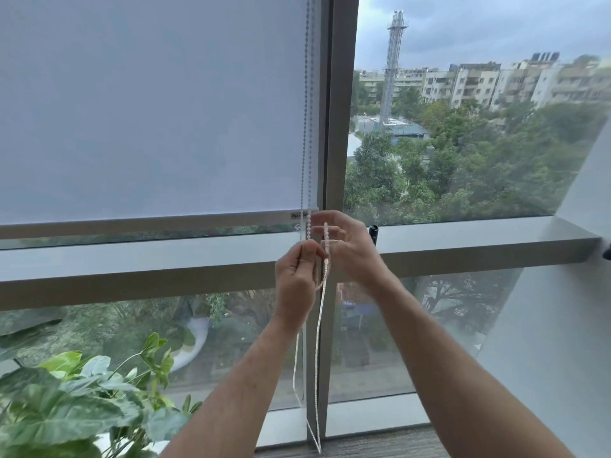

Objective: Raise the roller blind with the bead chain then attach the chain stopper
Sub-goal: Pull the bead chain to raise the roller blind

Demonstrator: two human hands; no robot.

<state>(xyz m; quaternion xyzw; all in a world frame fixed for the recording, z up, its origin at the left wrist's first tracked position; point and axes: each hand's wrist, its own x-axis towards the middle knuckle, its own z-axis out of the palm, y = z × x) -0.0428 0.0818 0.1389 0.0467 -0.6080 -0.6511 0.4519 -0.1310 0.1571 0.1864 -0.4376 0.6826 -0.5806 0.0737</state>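
I pinch the bead chain (316,325), light, limp and slippery, beside the roller blind (148,110) bottom rail: left hand (296,279) and right hand (347,246) both clenched on it.

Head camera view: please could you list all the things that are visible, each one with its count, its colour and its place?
Roller blind: one, white, over the left window pane, its bottom bar just above the sill.
Bead chain: one loop, white, hanging along the blind's right edge, through both hands, down near the floor.
Window frame post: one, grey, upright between the two panes.
Sill ledge: one, grey, across the window at hand level.
Small dark object: one, black, on the ledge behind the right hand; too small to tell what.
Plant: one, green, bottom left.
Left hand: one, pinching the chain, lower.
Right hand: one, holding the chain, higher.
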